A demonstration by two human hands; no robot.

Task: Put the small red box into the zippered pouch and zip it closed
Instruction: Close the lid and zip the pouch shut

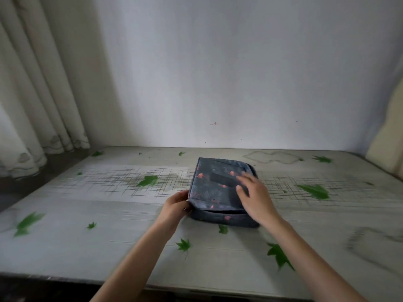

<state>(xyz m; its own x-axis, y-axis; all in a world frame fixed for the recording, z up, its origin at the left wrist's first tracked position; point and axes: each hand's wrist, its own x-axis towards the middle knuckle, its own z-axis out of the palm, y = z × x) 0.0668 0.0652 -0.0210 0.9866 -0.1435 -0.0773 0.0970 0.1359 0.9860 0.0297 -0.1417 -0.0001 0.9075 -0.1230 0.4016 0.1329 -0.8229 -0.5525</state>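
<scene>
A dark blue zippered pouch (pixel 214 188) with small pink flamingo prints lies flat in the middle of the table. Its lid rests down, with a gap showing along the near edge. My left hand (pixel 176 207) pinches the pouch's near left corner. My right hand (pixel 255 198) hovers over the right side of the lid, fingers spread and blurred by motion. No small red box shows in this view.
The table (pixel 109 225) carries a pale cloth printed with green leaves and grid lines. A white wall stands right behind it. Curtains (pixel 32 94) hang at the left. A cream cushion (pixel 388 149) leans at the far right.
</scene>
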